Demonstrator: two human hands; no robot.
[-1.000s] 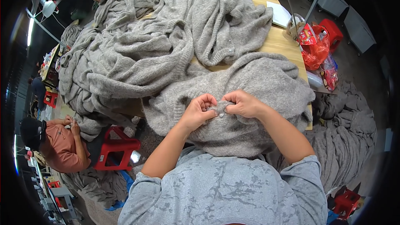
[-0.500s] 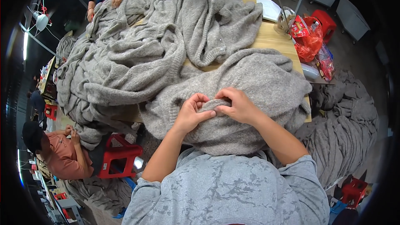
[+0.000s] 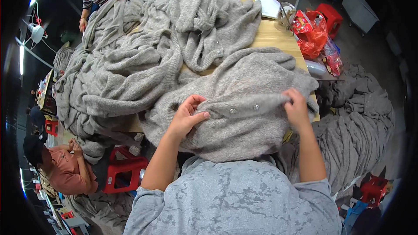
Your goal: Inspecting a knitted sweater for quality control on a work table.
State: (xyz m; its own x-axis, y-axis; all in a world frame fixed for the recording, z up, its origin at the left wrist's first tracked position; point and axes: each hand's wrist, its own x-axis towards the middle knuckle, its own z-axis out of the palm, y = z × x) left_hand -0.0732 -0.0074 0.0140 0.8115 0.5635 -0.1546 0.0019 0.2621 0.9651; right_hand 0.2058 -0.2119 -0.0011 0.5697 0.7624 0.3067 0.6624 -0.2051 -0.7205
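Now the grey knit garment (image 3: 244, 132) is spread along the bench's (image 3: 266, 35) near edge, its band with shiny buttons (image 3: 256, 107) pinched by the right hand's (image 3: 297, 108) blurred fingers; the left hand's (image 3: 186, 116) are parted. Button checking, seemingly; level tension is called for next.

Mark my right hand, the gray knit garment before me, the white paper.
Right hand (image 3: 298, 110), head view: back of the hand.
Gray knit garment (image 3: 239, 133), head view: bunched fabric.
White paper (image 3: 267, 7), head view: middle of its upper face.
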